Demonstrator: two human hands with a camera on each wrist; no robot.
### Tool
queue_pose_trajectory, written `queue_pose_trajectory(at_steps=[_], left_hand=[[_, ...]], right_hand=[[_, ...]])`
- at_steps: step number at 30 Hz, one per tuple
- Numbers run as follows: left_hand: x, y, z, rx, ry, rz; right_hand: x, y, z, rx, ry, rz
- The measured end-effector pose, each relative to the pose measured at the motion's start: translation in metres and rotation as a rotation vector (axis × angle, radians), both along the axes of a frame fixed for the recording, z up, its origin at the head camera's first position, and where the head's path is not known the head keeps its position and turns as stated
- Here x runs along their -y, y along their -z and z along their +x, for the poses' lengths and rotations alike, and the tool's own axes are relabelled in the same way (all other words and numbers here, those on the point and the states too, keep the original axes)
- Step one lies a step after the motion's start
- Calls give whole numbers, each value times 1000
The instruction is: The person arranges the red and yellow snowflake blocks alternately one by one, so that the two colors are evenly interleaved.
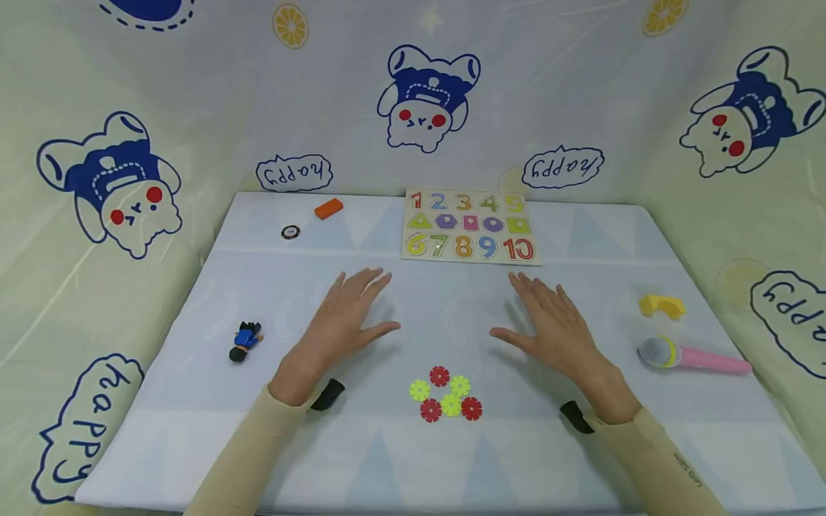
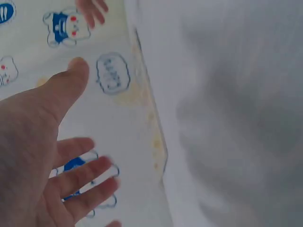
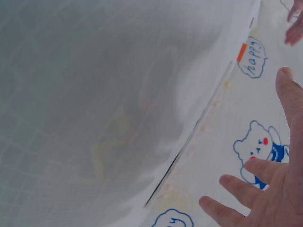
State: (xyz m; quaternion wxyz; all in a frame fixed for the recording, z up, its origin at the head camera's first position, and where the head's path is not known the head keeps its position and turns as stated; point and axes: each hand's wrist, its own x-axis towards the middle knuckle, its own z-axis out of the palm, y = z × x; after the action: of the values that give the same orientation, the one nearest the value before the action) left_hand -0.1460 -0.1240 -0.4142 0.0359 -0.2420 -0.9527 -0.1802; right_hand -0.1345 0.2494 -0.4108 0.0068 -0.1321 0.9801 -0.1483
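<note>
Head view: left hand (image 1: 342,315) and right hand (image 1: 555,326) lie flat, fingers spread, apparently hovering beyond the gear pieces (image 1: 445,398).

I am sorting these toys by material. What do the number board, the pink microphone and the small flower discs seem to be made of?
The number board looks like pale matt wood with painted pieces. The pink microphone seems smooth plastic; its grey head may be mesh or moulded. The flower discs look like thin glossy plastic, in red and yellow-green.

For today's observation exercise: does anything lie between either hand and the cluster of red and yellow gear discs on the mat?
Nothing visible does. The gear discs lie on bare mat between and just nearer than the left hand and right hand, both open and flat, holding nothing.
</note>
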Motion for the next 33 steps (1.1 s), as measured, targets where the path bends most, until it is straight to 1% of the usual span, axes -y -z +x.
queue_pose_trajectory(at_steps=[4, 7, 9, 12, 15, 18, 21, 24, 28, 31, 33], left_hand=[[-7, 11, 24, -4, 153, -2], [-13, 20, 42, 39, 252, -13], [-18, 24, 52, 63, 300, -7], [-23, 27, 59, 75, 346, -1], [-26, 29, 63, 64, 371, -2], [-28, 29, 64, 56, 384, -9], [-30, 29, 64, 37, 398, -18], [-33, 29, 64, 24, 404, -24], [-35, 28, 64, 31, 399, -32], [-37, 27, 62, 54, 391, -37], [-38, 26, 61, 71, 385, -40]], right_hand=[[2, -1, 4, 5, -11, 5], [3, -2, 7, 2, -20, 16], [3, -2, 8, -6, -21, 18], [3, -1, 9, -17, -24, 13], [7, 3, 12, -37, -43, 17], [14, 7, 17, -62, -86, 44], [23, 10, 26, -81, -149, 90], [32, 11, 39, -83, -214, 120], [40, 9, 56, -58, -259, 118], [44, 9, 67, -12, -271, 106], [45, 10, 73, 1, -281, 96]])
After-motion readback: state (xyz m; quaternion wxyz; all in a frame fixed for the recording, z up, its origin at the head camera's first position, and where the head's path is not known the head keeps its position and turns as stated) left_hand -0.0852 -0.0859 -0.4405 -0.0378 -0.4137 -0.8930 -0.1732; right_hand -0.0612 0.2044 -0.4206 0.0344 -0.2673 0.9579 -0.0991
